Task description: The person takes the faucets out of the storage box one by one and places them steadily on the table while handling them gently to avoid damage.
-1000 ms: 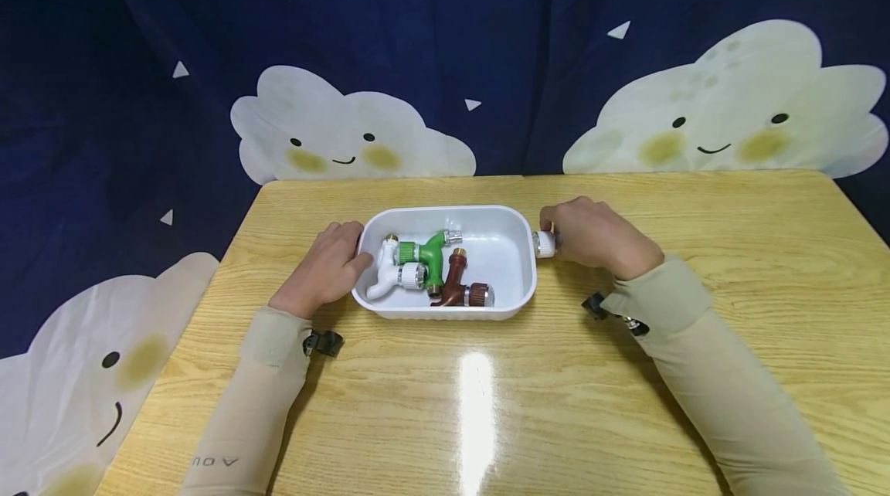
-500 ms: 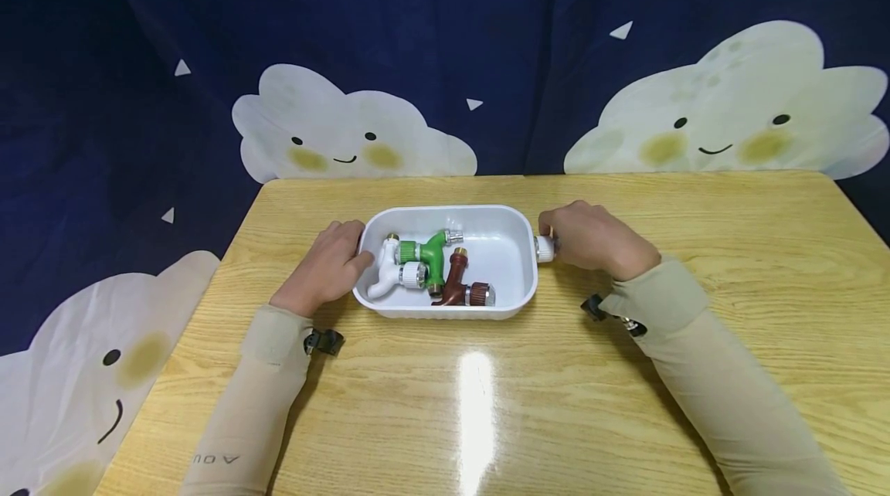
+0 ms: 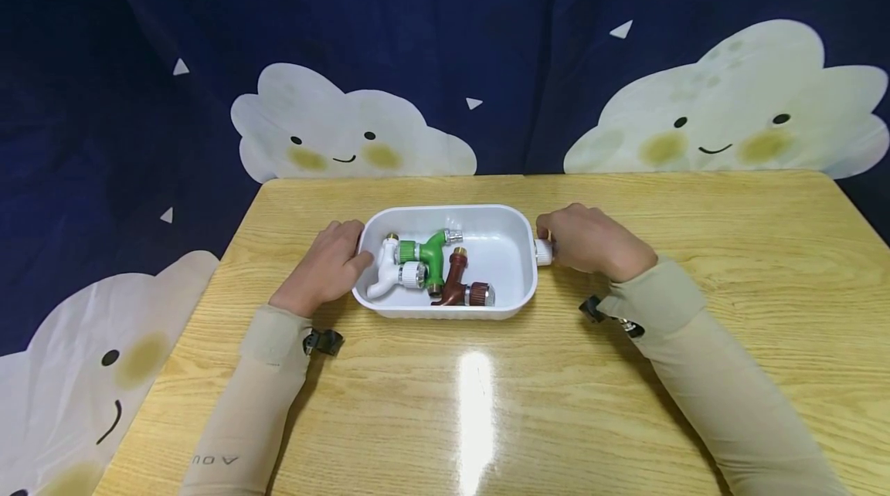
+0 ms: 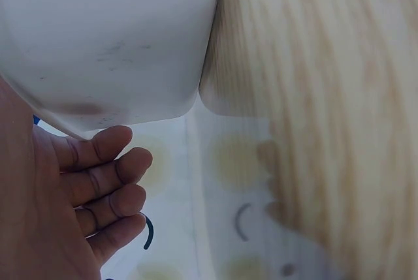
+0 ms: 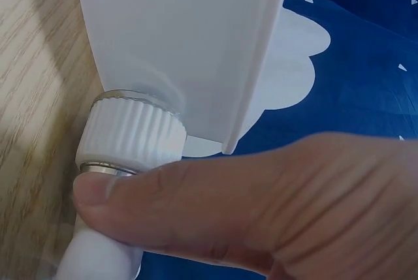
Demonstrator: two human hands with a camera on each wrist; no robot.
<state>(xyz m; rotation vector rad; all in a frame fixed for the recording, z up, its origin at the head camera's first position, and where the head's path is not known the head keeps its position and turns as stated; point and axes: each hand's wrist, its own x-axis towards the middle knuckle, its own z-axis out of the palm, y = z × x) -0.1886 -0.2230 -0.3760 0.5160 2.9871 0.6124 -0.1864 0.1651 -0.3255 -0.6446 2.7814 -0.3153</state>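
Observation:
A white plastic tray [image 3: 514, 264] sits on the table, with a white tap [image 3: 382, 283], a green tap [image 3: 433, 255] and a dark brown tap [image 3: 455, 280] lying inside it. At its left end my left hand [image 3: 327, 268] holds the rim, thumb over the edge and fingers along the outside. My right hand [image 3: 598, 242] pinches another white tap [image 5: 130, 133] outside the right end. In the right wrist view, its ribbed knob with a silver cap lies right at the tray's outer wall, and my thumb [image 5: 163, 198] crosses the tap's body just behind the knob.
The wooden table [image 3: 584, 403] extends in front and to both sides of the tray. Behind it hangs a dark blue cloth [image 3: 514, 32] with smiling clouds and white triangles. Each wrist carries a small black camera mount [image 3: 323, 342].
My right hand and the white tap it holds have shifted very slightly, a little left and nearer to me along the tray's end. The left hand and tray look unchanged.

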